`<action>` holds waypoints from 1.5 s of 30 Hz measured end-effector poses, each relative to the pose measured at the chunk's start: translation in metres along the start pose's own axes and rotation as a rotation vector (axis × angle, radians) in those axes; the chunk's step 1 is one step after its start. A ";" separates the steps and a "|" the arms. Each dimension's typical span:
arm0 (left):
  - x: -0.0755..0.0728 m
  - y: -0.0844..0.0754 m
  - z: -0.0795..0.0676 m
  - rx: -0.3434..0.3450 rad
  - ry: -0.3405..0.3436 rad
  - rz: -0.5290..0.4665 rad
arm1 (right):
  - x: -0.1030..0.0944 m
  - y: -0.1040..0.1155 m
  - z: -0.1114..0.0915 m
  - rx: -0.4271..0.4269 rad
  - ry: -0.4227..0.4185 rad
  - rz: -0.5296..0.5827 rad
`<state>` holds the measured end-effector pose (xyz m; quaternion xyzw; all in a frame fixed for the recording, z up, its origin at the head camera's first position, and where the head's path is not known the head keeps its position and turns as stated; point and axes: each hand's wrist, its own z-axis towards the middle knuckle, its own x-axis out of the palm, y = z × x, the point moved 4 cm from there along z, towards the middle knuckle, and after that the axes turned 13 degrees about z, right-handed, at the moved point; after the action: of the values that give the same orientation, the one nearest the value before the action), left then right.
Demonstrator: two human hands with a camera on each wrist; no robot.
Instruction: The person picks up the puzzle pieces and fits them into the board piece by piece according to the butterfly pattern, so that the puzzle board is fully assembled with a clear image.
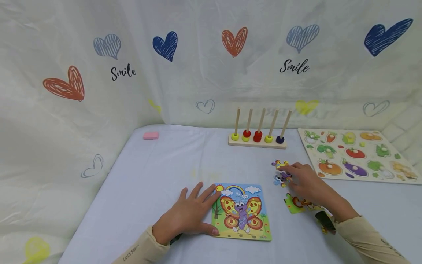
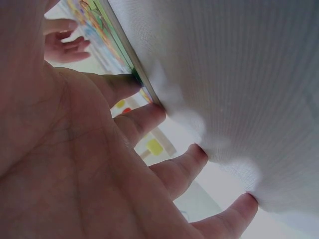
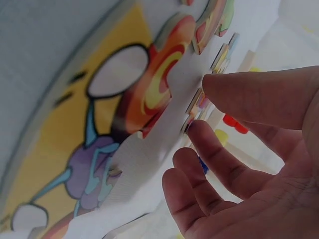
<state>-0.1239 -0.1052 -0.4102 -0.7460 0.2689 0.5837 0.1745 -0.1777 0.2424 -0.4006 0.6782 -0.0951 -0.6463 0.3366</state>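
My left hand (image 1: pixel 189 216) lies with fingers spread at the left side of a square butterfly puzzle (image 1: pixel 240 229). Its thumb and index finger touch the puzzle's edge; in the left wrist view the other fingertips (image 2: pixel 246 199) press on the cloth. On the right, my right hand (image 1: pixel 306 183) reaches over loose jigsaw pieces, index fingertip at a yellow piece (image 1: pixel 282 163). Just below that finger is a purple piece (image 1: pixel 280 179). Thumb and index finger stand apart in the right wrist view. Nearer the wrist lie a green-edged piece (image 1: pixel 292 205) and others, partly hidden by the arm.
Behind the pieces stands a wooden bead stacker (image 1: pixel 257 143) with upright pegs. A vegetable peg board (image 1: pixel 336 156) lies at the back right. At the back left is a small pink block (image 1: pixel 151 135). A hanging curtain (image 1: pixel 197 73) with hearts borders the table (image 1: pixel 138 190).
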 end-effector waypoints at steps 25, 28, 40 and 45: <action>0.000 0.000 0.000 -0.004 0.006 0.001 | -0.001 -0.005 0.001 0.063 0.006 -0.025; -0.001 0.000 0.000 -0.003 0.003 -0.003 | -0.002 -0.005 0.001 0.073 0.009 -0.031; 0.000 0.000 0.000 -0.003 0.001 -0.016 | -0.010 -0.005 0.002 0.111 -0.012 -0.002; 0.000 0.000 0.000 -0.003 0.001 -0.017 | -0.011 -0.004 0.001 0.072 -0.042 0.020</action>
<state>-0.1240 -0.1057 -0.4097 -0.7489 0.2616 0.5822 0.1784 -0.1819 0.2510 -0.3940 0.6750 -0.1322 -0.6533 0.3165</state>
